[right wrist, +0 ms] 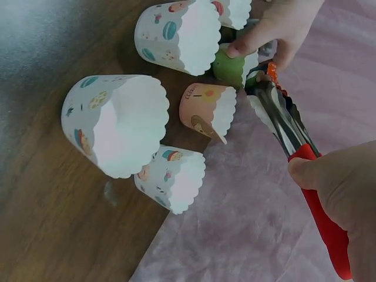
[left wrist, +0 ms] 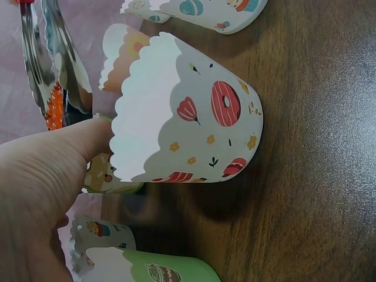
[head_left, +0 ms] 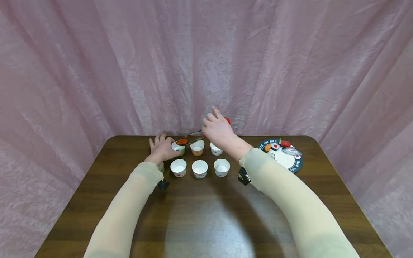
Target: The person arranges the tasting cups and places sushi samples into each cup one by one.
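Note:
My right hand (head_left: 220,132) grips red-handled metal tongs (right wrist: 285,126). Between their tips is a small piece with orange, roe-like beads (left wrist: 55,106) and a dark side. The tips are at the rim of a green paper cup (right wrist: 229,67) in the back row. My left hand (head_left: 160,148) holds that cup, its thumb against the side and a finger beyond the rim. An orange paper cup (head_left: 197,147) and a white one (head_left: 216,149) stand to the right in the same row. Nearer me are white patterned cups (head_left: 199,168). The left hand partly hides further cups.
A dark-rimmed plate (head_left: 297,165) lies at the right back. On it are a red strawberry-like piece (head_left: 285,143), a silvery fish-like piece (head_left: 292,151) and small sushi-like pieces (head_left: 275,146). A pink curtain (head_left: 206,64) hangs behind the wooden table (head_left: 206,222).

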